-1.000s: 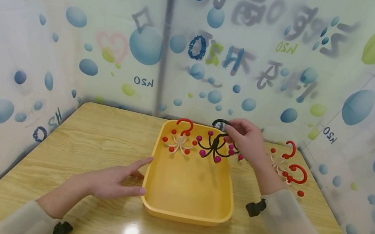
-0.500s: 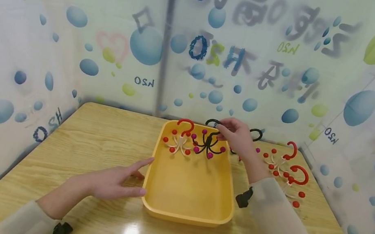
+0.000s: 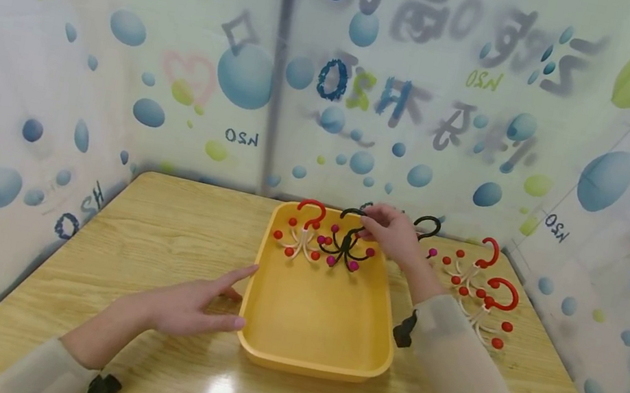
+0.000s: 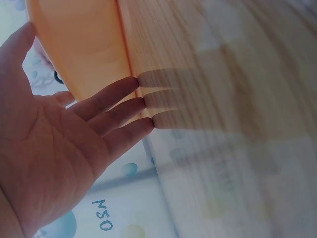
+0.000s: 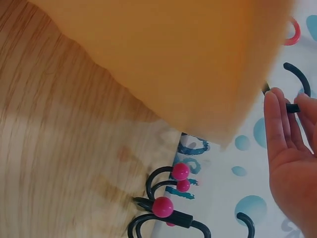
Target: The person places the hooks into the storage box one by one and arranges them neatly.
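My right hand (image 3: 395, 238) pinches a black hanging hook (image 3: 347, 243) by its curved top, over the back of the yellow tray (image 3: 299, 365). This hook has several curled arms tipped with magenta balls. In the right wrist view, the right hand's fingers (image 5: 277, 119) close round the black stem; the tray's side hides the arms. Left of it in the tray stands a white hanging hook with a red top (image 3: 310, 216) and red ball tips. My left hand (image 3: 187, 306) has its fingers spread and fairly straight, with fingertips at the tray's left side, also visible in the left wrist view.
Right of the tray, another black hanging hook (image 5: 173, 215) lies on the wooden table (image 3: 172, 228). Two white hanging hooks with red tops (image 3: 489, 253) (image 3: 503, 294) lie further right. A patterned curtain (image 3: 192, 106) rises behind the table's back edge.
My right hand has moved left and slightly down with the black hanging hook, bringing it beside the red-topped one. The left hand and tray stay in place.
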Motion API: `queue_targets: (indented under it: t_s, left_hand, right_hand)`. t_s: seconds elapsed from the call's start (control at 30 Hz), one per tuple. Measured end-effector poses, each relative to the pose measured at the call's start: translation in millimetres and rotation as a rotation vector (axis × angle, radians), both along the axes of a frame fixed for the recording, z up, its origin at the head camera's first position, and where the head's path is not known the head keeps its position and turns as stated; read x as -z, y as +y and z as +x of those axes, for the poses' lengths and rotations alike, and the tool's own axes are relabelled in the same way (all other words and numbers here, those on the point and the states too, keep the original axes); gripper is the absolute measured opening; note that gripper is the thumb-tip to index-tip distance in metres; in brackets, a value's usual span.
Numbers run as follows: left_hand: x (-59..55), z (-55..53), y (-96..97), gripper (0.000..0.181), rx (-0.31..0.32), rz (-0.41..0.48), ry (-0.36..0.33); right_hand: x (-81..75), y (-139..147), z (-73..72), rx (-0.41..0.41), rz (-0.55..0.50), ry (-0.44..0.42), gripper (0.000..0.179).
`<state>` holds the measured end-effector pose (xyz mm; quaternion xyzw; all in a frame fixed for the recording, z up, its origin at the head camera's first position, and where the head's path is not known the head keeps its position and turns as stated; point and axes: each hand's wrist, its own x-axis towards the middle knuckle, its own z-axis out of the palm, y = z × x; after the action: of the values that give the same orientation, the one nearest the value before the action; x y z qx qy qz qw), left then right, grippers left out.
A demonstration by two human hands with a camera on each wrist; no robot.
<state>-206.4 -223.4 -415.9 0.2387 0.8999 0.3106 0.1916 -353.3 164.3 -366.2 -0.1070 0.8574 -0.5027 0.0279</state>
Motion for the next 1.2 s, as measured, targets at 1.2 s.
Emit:
queue_targets:
  t_s: [1.2]
  left_hand:
    - [0.7,-0.5,0.7,0.092,0.004,-0.005,0.005]
  right_hand:
    - [-3.0,38,16.2,0.019,0.042,0.058,0.041]
